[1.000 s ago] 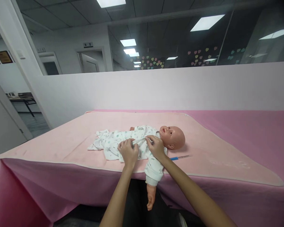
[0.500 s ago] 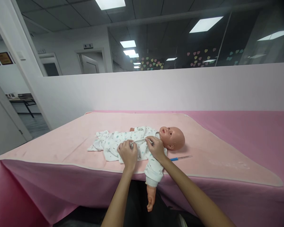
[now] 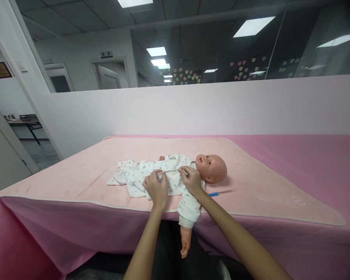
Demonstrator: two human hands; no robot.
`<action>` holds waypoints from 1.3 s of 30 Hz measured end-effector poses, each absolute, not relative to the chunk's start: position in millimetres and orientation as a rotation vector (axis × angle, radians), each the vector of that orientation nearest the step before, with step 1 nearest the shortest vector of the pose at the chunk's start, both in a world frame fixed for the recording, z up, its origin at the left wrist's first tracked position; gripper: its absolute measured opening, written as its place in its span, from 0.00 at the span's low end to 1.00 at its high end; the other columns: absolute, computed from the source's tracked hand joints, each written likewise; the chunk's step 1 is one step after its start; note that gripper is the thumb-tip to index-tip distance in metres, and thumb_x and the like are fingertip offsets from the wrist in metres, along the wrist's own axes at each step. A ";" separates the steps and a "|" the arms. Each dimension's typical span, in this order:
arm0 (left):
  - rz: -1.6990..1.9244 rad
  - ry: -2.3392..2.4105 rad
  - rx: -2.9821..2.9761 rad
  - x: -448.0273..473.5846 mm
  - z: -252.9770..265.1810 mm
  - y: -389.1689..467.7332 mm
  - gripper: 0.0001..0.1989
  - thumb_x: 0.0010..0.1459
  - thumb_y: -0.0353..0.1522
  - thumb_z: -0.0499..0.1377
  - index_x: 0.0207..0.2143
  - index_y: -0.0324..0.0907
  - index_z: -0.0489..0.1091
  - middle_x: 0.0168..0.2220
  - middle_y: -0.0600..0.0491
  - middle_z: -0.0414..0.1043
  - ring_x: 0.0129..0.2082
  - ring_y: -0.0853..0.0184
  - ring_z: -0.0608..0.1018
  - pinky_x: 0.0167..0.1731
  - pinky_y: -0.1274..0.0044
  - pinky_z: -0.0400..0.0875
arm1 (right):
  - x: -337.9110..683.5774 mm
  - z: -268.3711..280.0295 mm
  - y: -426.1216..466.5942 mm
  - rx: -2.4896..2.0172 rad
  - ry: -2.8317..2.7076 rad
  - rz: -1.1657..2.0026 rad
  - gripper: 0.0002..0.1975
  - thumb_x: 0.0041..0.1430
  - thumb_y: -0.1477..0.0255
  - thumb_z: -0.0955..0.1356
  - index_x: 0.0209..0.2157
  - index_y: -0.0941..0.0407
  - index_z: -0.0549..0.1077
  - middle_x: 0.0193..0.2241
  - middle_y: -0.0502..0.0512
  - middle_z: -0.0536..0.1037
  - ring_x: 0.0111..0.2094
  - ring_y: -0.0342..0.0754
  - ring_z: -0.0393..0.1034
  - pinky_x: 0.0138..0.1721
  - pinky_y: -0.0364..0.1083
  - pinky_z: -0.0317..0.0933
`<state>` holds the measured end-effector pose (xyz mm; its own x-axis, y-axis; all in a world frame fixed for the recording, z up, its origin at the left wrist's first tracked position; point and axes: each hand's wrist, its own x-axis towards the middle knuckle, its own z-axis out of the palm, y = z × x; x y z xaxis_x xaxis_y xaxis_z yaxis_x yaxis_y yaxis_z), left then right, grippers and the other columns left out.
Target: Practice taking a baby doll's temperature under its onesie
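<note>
A baby doll [image 3: 211, 169] lies on its back, head to the right, dressed in white printed baby clothes [image 3: 140, 175]. Over the doll's chest, my left hand [image 3: 156, 189] has its thumb and fingertips closed at the front of the baby shirt [image 3: 175, 188]. Nearer the neck, my right hand [image 3: 191, 181] pinches the same shirt. A thin white edge or strip of cloth runs taut between both hands; its ends are hidden in my fingers. One sleeved doll arm [image 3: 186, 241] hangs over the table's front edge, below my right wrist.
A thin blue-handled stick [image 3: 214, 194], perhaps a thermometer, lies beside the doll's shoulder. Beneath is a peach blanket [image 3: 76, 171] over a pink tablecloth [image 3: 315, 167]. Behind the table stands a low white wall [image 3: 192, 109] with glass above.
My left hand has shifted its grip slightly, with thumb and index finger now more raised and visible. My right hand stays near the neck. The whole view has tilted a little.
</note>
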<state>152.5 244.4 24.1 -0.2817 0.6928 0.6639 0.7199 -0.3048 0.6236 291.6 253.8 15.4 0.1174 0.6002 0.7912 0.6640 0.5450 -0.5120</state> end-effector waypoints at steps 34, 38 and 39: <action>-1.123 -2.153 -2.930 169.2 87.2 325.2 0.13 0.51 0.39 0.52 0.26 0.38 0.68 0.19 0.55 0.64 0.21 0.70 0.68 0.22 0.79 0.61 | 446.8 -3.2 142.2 -1.767 -1.864 0.028 0.15 0.56 0.72 0.56 0.30 0.55 0.72 0.30 0.57 0.73 0.32 0.49 0.68 0.35 0.47 0.61; -1.142 -2.130 -2.808 166.6 96.9 328.9 0.11 0.53 0.37 0.50 0.29 0.39 0.67 0.24 0.52 0.68 0.23 0.69 0.69 0.23 0.78 0.60 | 433.6 41.2 133.9 -1.640 -1.785 0.083 0.14 0.57 0.69 0.56 0.31 0.52 0.71 0.31 0.56 0.74 0.30 0.49 0.69 0.30 0.45 0.60; -1.128 -2.022 -2.783 167.2 100.5 328.0 0.11 0.53 0.37 0.49 0.30 0.40 0.68 0.27 0.51 0.70 0.25 0.67 0.70 0.25 0.78 0.60 | 426.7 54.1 136.6 -1.611 -1.758 0.061 0.14 0.57 0.69 0.56 0.32 0.52 0.71 0.30 0.56 0.74 0.30 0.49 0.69 0.29 0.44 0.59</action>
